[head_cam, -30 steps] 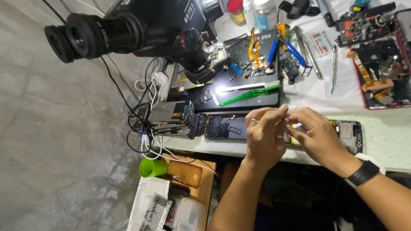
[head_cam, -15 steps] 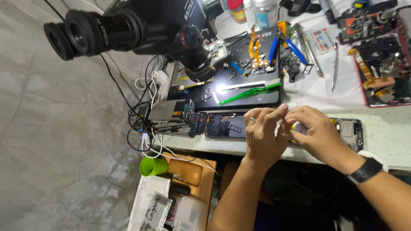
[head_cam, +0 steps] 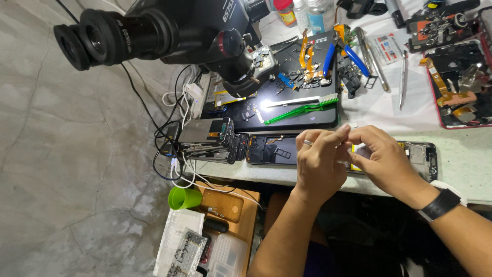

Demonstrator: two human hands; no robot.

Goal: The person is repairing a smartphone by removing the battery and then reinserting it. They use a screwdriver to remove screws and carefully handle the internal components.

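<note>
Left hand (head_cam: 320, 164): my fingers are curled, tips pinched against my right hand's tips over the opened phone (head_cam: 417, 156).
Right hand (head_cam: 384, 161): closed the same way; I cannot tell what tiny part sits between the fingertips.
Opened phone: flat at the table's near edge, under both my hands, sticking out to the right.
Green toothbrush (head_cam: 302, 109): farther off, on the black mat (head_cam: 287, 115).
Microscope (head_cam: 164, 33): far left.
Green cup (head_cam: 184, 198): near left, below the table.

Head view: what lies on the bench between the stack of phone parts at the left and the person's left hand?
In the head view, one opened phone body, dark inside, lies flat between the stack of phone parts and the left hand.
</note>
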